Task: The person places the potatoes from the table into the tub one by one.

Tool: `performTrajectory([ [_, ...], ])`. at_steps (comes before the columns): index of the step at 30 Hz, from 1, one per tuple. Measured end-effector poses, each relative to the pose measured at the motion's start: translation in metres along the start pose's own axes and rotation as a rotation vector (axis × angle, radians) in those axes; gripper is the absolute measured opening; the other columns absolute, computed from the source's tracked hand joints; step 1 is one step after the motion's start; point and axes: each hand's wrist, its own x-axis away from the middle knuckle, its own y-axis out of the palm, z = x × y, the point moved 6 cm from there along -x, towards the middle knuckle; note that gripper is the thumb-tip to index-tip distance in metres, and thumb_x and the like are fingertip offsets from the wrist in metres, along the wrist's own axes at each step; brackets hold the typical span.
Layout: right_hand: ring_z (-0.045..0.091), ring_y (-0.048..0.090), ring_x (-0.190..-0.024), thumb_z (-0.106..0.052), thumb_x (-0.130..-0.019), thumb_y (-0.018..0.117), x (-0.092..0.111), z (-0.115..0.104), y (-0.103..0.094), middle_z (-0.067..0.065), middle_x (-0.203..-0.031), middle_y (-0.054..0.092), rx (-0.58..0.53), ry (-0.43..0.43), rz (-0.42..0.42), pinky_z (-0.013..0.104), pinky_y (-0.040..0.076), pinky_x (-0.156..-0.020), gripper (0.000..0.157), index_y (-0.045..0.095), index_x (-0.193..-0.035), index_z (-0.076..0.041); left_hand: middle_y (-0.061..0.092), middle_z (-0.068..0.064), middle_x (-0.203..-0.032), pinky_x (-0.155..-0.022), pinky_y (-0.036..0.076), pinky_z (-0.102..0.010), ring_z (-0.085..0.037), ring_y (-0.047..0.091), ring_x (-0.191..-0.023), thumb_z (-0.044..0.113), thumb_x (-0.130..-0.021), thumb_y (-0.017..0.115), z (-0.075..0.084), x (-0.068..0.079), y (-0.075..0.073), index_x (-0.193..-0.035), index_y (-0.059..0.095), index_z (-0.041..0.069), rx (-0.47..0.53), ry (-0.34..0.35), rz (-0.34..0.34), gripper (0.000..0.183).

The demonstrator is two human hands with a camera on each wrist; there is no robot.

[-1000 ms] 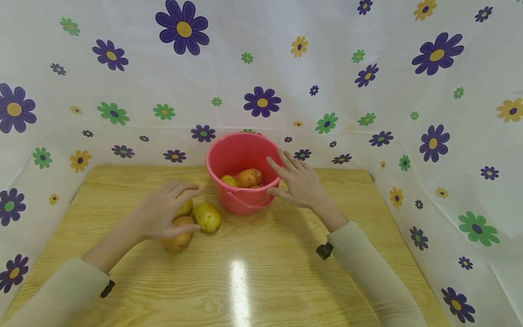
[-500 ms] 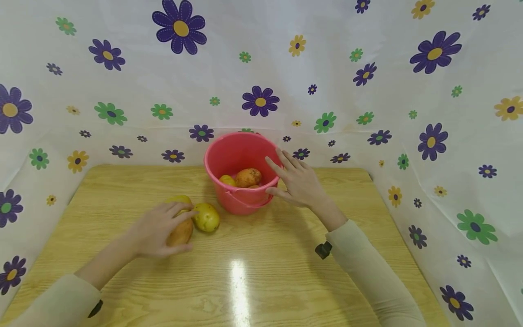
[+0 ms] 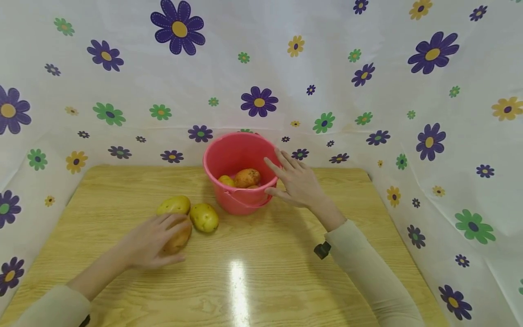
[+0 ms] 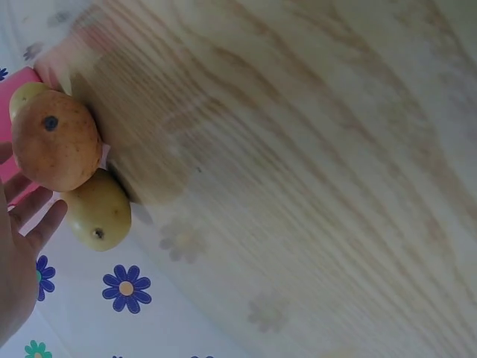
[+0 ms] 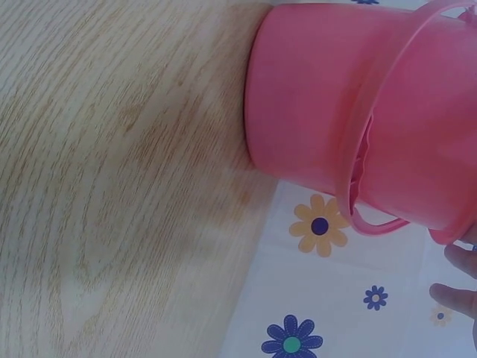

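My left hand [image 3: 151, 243] is over a brown-skinned potato [image 3: 178, 234] on the table, its fingers spread and partly covering it. In the left wrist view, the fingertips lie right beside that potato [image 4: 58, 142], with the thumb not visible. Two yellow potatoes lie close by: one behind the hand [image 3: 174, 205] and another nearer the bucket [image 3: 204, 218]. My right hand [image 3: 300, 185] rests at the right side of the pink bucket [image 3: 245, 198], fingers straight and apart along its rim. Inside the bucket are a brown potato [image 3: 247, 178] and a yellow one [image 3: 226, 180].
The bucket's pink handle [image 5: 365, 112] hangs down along its outside. Behind the wooden table [image 3: 278, 272], a white cloth [image 3: 229, 72] printed with flowers rises along the back and both sides. The bucket stands near the table's back edge.
My left hand has drawn back left and toward me, lowering over the brown potato and uncovering the yellow potato behind. My right hand has stayed at the bucket.
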Motion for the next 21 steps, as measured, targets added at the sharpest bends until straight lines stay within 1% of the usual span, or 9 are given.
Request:
performTrajectory([
  [7, 0.040, 0.034, -0.160, -0.090, -0.088, -0.006, 0.000, 0.000, 0.001, 0.014, -0.178, 0.018, -0.021, 0.015, -0.010, 0.063, 0.042, -0.122, 0.111, 0.030, -0.168, -0.022, 0.060, -0.020, -0.145, -0.101, 0.060, -0.054, -0.036, 0.064, -0.127, 0.058, -0.084, 0.081, -0.002, 0.006, 0.006, -0.147, 0.058, 0.008, -0.006, -0.028, -0.034, 0.084],
  [10, 0.040, 0.034, -0.160, -0.090, -0.087, -0.006, 0.000, 0.000, 0.001, 0.015, -0.178, 0.018, -0.018, 0.013, -0.009, 0.063, 0.043, -0.121, 0.111, 0.030, -0.168, -0.022, 0.059, -0.020, -0.146, -0.101, 0.060, -0.054, -0.036, 0.064, -0.127, 0.057, -0.083, 0.082, -0.002, 0.007, 0.008, -0.148, 0.057, 0.008, -0.006, -0.026, -0.029, 0.085],
  [16, 0.040, 0.035, -0.159, -0.090, -0.087, -0.006, 0.000, -0.001, 0.000, 0.015, -0.178, 0.018, -0.009, 0.006, 0.000, 0.063, 0.044, -0.121, 0.111, 0.030, -0.168, -0.022, 0.059, -0.022, -0.144, -0.099, 0.060, -0.054, -0.037, 0.064, -0.125, 0.054, -0.084, 0.082, -0.003, 0.009, 0.010, -0.146, 0.058, 0.006, -0.014, -0.004, 0.007, 0.083],
  [21, 0.040, 0.033, -0.160, -0.089, -0.087, -0.005, 0.000, -0.001, 0.000, 0.014, -0.178, 0.017, -0.016, 0.008, -0.004, 0.064, 0.043, -0.120, 0.110, 0.029, -0.168, -0.023, 0.059, -0.022, -0.143, -0.098, 0.061, -0.053, -0.037, 0.064, -0.124, 0.048, -0.079, 0.086, -0.003, 0.010, 0.012, -0.145, 0.059, 0.005, -0.013, 0.005, 0.023, 0.083],
])
